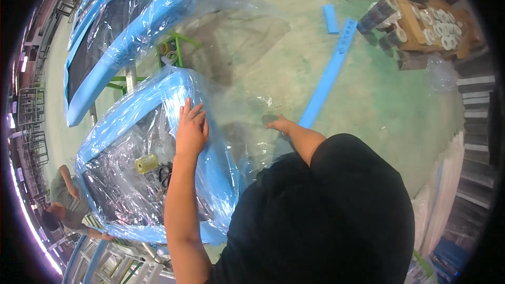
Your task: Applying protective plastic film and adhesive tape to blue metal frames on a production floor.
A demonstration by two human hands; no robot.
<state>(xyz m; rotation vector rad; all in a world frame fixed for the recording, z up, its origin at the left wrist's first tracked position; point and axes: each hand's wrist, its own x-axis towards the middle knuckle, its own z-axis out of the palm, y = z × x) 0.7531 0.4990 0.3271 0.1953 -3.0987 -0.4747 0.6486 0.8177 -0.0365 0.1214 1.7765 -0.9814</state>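
Head view: wrapped panel lies under the left hand and spreads from it to the left and back toward the body. Left hand is on its far right corner, so it's clearly the nearer one; right hand is out past the panel's right side, apart from the padding.

Long axis of the panel: can't call it, fisheye bends the edges. The useful line is the right-side blue padding, running from just below the left hand back toward the torso, between the two arms.

Grip, left: palm down, fingers extended and slightly fanned, resting on the clear film over the padding. Nothing visible pinched in it.

Grip, right: fingers point left, toward the panel. A small dark patch shows at the fingertips; can't tell if it's held or on the floor behind, nor how far the fingers are curled.

Around the left hand: yellowish tape roll and black-handled scissors, both back-left of it on the panel. Co-worker further left, at the panel's edge. Blue strip on the floor, slanting forward-right from the right forearm.
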